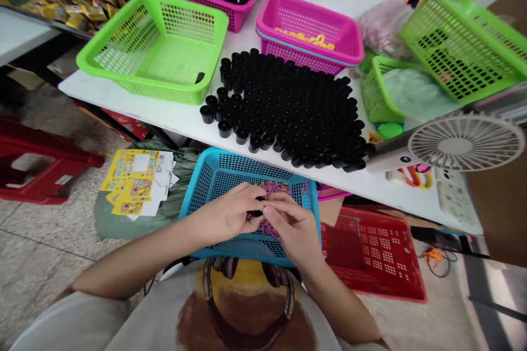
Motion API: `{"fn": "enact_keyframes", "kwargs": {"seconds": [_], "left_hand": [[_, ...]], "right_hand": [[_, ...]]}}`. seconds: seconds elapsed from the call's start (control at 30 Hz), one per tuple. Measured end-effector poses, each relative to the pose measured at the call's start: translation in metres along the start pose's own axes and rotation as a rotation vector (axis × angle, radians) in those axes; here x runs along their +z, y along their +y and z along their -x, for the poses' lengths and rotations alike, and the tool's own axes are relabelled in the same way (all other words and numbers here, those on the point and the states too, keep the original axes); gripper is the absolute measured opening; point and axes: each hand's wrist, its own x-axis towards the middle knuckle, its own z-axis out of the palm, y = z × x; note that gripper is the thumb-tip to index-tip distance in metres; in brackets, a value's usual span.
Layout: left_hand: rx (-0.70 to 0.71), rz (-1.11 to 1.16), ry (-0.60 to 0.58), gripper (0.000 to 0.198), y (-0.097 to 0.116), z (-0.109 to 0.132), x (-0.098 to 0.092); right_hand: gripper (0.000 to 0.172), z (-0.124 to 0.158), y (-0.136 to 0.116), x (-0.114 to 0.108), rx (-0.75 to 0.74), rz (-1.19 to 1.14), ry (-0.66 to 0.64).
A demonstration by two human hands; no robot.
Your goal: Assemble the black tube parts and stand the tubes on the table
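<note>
- My left hand (224, 214) and right hand (293, 230) meet above the blue plastic basket (197, 197), their fingers (275, 209) pressed together and pinching a small black piece (258, 213). Most of it is hidden, so I cannot tell its exact shape.
- That piece sits at 12 o'clock from my chest, over the basket's middle, above pink speckled pieces (274, 189) lying inside.
- I judge this works best with both pinches firm and my wrists low, keeping the work within the basket's walls so a slip lands inside.
- Rows of black tubes (288, 112) stand packed on the white table (123, 104) at 12 o'clock. The nearest ones sit close to the table's edge, so there is little margin for my knuckles if I lift high.
- A green mesh basket (152, 46) sits at 11 o'clock; beyond the tubes, a pink basket (308, 11) holds yellow pieces (304, 38).
- A white handheld fan (465, 142) lies at 2 o'clock, its handle (389, 156) almost touching the tube rows' end, so reaching that way risks a bump.
- A red basket (373, 258) rests on the floor at 4 o'clock, just beside the blue one. Yellow printed cards (132, 181) lie on a green sack (123, 219) at 9 o'clock.
</note>
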Motion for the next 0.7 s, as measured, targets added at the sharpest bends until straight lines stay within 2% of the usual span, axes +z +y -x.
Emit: {"fn": "enact_keyframes", "kwargs": {"seconds": [0.13, 0.2, 0.33, 0.43, 0.5, 0.7], "left_hand": [[0.068, -0.072, -0.051, 0.016, 0.002, 0.000, -0.007], [0.075, -0.054, -0.075, 0.013, 0.004, 0.000, -0.009], [-0.084, 0.051, -0.173, 0.010, 0.008, 0.000, -0.013], [-0.264, 0.116, -0.276, 0.008, 0.012, -0.001, -0.016], [-0.336, 0.119, -0.317, 0.006, 0.014, -0.002, -0.018], [-0.332, 0.032, -0.370, 0.006, 0.011, -0.006, -0.023]], "right_hand": [[0.005, 0.005, -0.002, 0.008, 0.000, -0.006, 0.042], [0.011, 0.006, -0.004, 0.012, 0.011, -0.103, 0.045], [0.030, 0.004, -0.003, 0.017, 0.146, -0.354, -0.052], [0.029, 0.000, 0.000, 0.019, 0.263, -0.415, -0.110], [0.032, -0.003, 0.002, 0.021, 0.304, -0.450, -0.113], [0.040, -0.008, 0.007, 0.024, 0.363, -0.494, -0.089]]}}
